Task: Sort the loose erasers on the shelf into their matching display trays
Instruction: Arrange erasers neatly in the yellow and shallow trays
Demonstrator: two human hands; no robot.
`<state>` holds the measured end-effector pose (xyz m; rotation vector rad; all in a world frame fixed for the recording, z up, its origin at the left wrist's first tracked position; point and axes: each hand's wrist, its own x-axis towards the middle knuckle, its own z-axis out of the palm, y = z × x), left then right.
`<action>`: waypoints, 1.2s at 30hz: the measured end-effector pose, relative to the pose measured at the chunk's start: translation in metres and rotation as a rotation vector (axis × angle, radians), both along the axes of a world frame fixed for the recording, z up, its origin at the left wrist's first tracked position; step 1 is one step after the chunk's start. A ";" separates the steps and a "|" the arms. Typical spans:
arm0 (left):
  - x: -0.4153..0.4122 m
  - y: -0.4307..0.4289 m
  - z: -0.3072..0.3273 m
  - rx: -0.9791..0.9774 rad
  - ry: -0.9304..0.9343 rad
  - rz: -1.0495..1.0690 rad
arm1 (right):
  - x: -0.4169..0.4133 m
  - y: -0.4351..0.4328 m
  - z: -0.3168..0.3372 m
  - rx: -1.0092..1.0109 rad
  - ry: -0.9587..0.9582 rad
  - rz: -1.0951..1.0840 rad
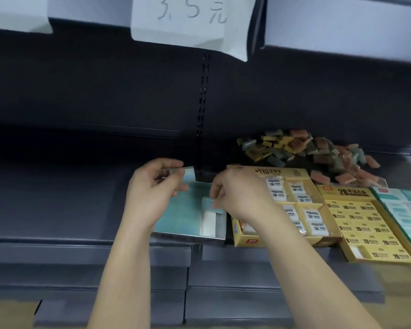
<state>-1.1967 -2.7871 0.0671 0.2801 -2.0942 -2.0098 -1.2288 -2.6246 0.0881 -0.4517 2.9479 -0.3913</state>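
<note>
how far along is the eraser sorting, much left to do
Done, by the look of it: the left yellow tray and right yellow tray are well filled. In hand: the left hand grips a teal eraser, the right hand pinches a second teal eraser over the teal tray, which is mostly bare. Left: the mixed pile of loose erasers at the back, so much remains.

Your view is dim: the shelf (57, 198) recess lies in deep shadow, the price tag (190, 20) overhead glares pale, everything looks soft, edges bend.
</note>
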 end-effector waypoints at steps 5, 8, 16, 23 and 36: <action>-0.002 -0.002 -0.004 -0.003 -0.011 -0.010 | -0.001 -0.004 -0.002 0.071 0.039 -0.018; -0.003 -0.002 -0.004 -0.001 -0.014 -0.017 | -0.002 -0.006 -0.008 0.113 0.098 -0.021; -0.003 -0.002 -0.004 0.031 -0.033 -0.050 | -0.001 -0.003 -0.014 0.090 0.153 -0.017; 0.000 -0.004 -0.001 0.044 -0.019 -0.050 | 0.001 -0.002 -0.013 0.140 0.130 0.025; 0.002 -0.007 -0.003 0.029 0.052 -0.110 | 0.005 0.003 -0.014 0.116 0.142 0.082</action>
